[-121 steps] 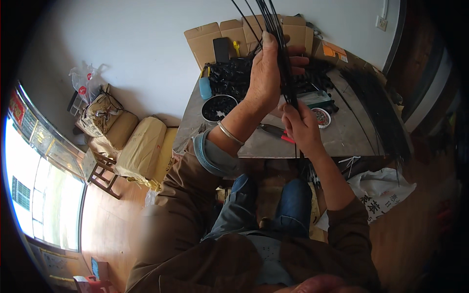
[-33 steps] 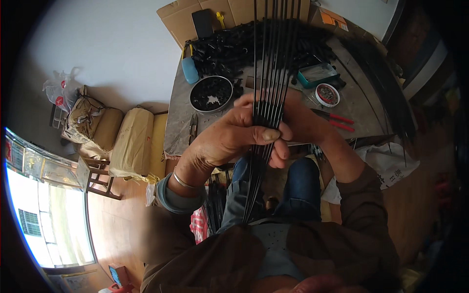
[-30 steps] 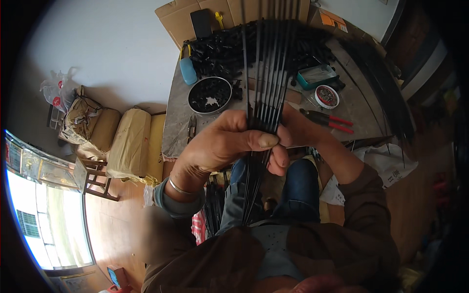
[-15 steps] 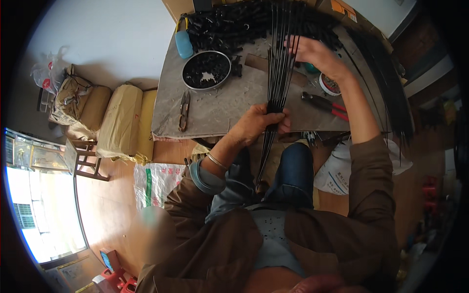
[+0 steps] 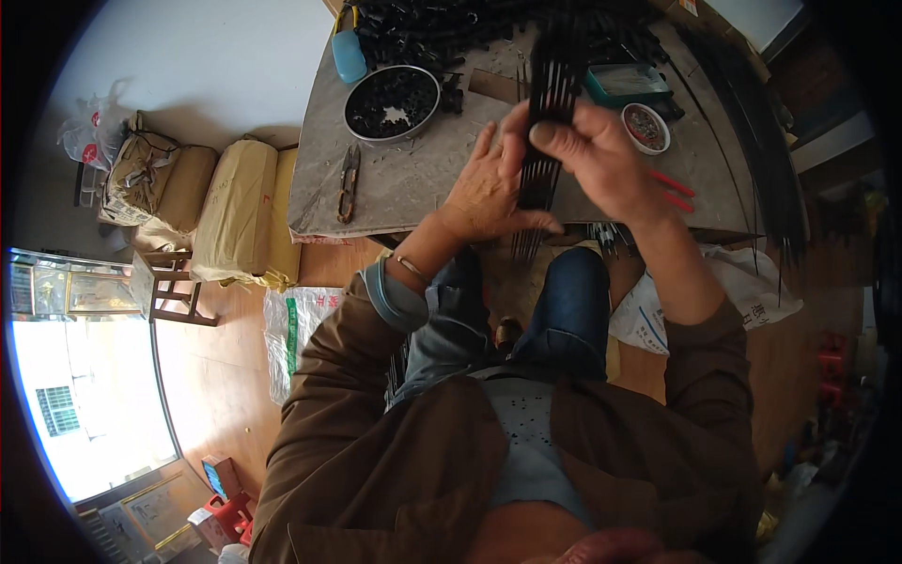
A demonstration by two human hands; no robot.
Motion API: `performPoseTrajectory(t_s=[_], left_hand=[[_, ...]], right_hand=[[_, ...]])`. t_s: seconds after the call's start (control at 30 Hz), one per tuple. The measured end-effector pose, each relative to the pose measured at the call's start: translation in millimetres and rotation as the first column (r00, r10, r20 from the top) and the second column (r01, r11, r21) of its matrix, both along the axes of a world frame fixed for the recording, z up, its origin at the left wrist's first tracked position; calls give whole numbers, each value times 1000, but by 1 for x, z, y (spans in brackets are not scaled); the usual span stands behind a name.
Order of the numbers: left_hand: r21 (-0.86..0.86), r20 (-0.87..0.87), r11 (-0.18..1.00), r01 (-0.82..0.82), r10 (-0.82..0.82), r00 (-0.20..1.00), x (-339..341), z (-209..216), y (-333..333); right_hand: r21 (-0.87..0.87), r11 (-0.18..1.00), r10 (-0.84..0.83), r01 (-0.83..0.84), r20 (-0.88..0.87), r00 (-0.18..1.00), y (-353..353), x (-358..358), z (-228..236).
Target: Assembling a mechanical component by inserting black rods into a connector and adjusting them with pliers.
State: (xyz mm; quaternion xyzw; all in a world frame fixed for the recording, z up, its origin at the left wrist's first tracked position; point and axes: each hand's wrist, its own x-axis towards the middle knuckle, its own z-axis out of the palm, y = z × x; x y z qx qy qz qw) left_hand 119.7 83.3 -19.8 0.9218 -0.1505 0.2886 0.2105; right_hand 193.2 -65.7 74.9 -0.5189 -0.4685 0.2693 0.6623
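Note:
A bundle of thin black rods (image 5: 557, 85) stands upright over the front edge of the table, its ends smeared by motion. My right hand (image 5: 606, 158) is closed round its middle, thumb across the front. Fingers spread and thumb stretched out, my left hand (image 5: 489, 193) lies along the bundle's left side; it is open, and some of its fingertips are hidden behind the rods. Left of the hands, a round metal bowl (image 5: 392, 141) holds small black pieces. Between the bowl and the table edge lies a pair of snips (image 5: 349, 183).
On the grey table (image 5: 404, 188), black tubular parts (image 5: 423, 36) are heaped at the back. To the right are a teal tray (image 5: 622, 97), a white tub (image 5: 646, 148), red tool handles (image 5: 673, 191) and long black strands (image 5: 747, 141). Wrapped bales (image 5: 232, 211) stand left of the table.
My right hand has come down from the upper rods and closed round the bundle's middle. My left hand has loosened its grip and spread its fingers. The bundle has moved up and slightly right.

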Motion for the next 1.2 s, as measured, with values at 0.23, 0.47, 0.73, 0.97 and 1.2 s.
performPoseTrajectory(t_s=[0.23,0.47,0.73,0.97,1.2], left_hand=[[-413,-319,898,151,-298,900,-10,12,27],[-859,-87,489,151,-429,899,-21,101,-16],[-879,153,350,324,-437,886,-10,97,-18],[-892,73,378,249,-424,903,-13,91,-17],[-896,98,363,257,-404,910,-14,92,-24]], right_hand=[[40,999,-34,28,146,989,-14,-13,-12],[-41,980,-178,194,249,952,-17,-12,-15],[-552,785,-277,281,93,956,-42,53,-48],[-274,706,-486,653,484,728,9,54,-117],[-158,515,-488,842,753,440,1,47,-104]])
